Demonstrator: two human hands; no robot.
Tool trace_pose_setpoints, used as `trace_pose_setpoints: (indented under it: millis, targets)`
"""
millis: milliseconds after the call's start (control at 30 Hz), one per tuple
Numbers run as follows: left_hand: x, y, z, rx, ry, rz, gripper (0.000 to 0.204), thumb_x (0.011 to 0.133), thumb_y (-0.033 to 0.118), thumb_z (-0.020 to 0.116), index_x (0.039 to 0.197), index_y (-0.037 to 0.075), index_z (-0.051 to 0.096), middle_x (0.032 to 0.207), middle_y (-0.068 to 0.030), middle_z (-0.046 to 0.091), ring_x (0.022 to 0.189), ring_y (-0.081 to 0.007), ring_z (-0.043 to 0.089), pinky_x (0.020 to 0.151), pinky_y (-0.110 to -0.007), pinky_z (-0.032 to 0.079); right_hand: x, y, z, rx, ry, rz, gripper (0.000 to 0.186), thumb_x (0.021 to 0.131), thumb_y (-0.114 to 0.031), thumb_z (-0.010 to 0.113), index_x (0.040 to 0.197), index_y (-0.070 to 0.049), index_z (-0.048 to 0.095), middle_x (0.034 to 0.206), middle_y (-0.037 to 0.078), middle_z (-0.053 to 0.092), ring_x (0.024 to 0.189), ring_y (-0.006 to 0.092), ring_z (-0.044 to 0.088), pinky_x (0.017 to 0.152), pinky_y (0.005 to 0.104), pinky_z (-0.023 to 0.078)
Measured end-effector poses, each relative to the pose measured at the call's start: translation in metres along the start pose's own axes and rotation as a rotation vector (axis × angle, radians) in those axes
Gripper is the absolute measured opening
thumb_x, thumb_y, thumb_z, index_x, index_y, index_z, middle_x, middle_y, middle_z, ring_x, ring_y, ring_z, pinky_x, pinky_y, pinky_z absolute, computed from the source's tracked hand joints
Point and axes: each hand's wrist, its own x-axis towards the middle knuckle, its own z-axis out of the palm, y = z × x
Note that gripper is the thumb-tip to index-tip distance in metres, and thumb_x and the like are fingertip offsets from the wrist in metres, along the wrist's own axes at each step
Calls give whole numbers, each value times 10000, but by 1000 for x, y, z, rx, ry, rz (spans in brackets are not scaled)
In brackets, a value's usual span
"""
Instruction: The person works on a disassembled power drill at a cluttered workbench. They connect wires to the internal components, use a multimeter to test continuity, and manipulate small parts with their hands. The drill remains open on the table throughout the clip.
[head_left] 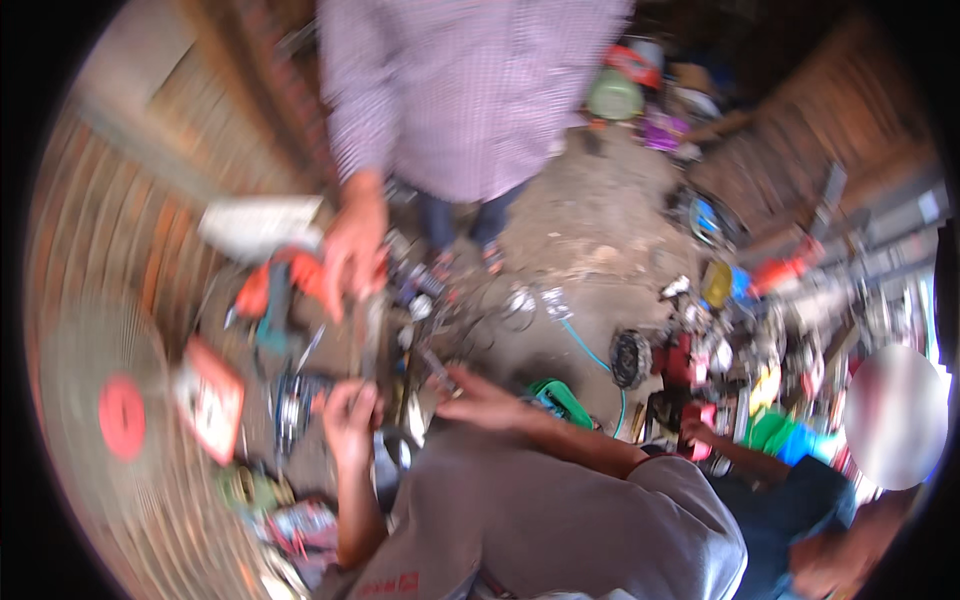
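Note:
My left hand [350,415] is closed, its fingers curled together. Whatever they hold is too blurred to name. A narrow upright strip [369,340] rises just beyond those fingertips. Across from it, my right hand [485,402] reaches inward, fingers closed round a short, thin greyish piece [434,366] that points up and left. Its kind is smeared by motion. Facing me stands a person in a pale checked shirt [460,90]; that person's hand [355,250] hangs down over the work area, fingers pointing toward my left hand.
Left lie an orange-and-teal power tool [275,320], a coil-like metal part [290,415] and an orange-and-white container [210,400]. A round fan guard [105,400] stands by the corrugated wall. At right are a black wheel-like part [630,358], a blue hose [585,345] and another person [790,520].

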Motion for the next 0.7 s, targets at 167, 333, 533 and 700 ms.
trace_pose_setpoints:
  millis: [167,333,533,700]
  targets:
    - [-11,13,-2,68,139,-7,116,966,138,674,979,23,686,722,-3,622,550,-53,518,468,-212,356,6,-46,17,-29,-277,109,578,918,-228,694,1401,-65,422,1052,-2,497,978,99,479,871,280,413]
    - [-32,2,-10,9,188,-33,141,955,140,705,1002,9,728,758,33,651,630,-26,524,563,-204,410,18,-58,25,-193,-394,159,572,909,-281,703,1358,-23,459,1054,35,522,984,122,494,866,289,415]
    - [-51,-4,-13,110,239,-66,166,947,156,721,975,-8,733,766,26,657,656,-33,533,588,-221,428,28,-57,31,-308,-492,202,554,915,-301,698,1320,6,477,1023,28,536,935,112,505,817,277,423]
    - [-55,1,-20,183,214,-54,167,944,152,718,943,-14,732,761,14,667,676,-46,556,608,-234,447,37,-68,42,-328,-517,205,533,920,-312,693,1298,4,490,1002,16,538,898,98,503,779,268,427]
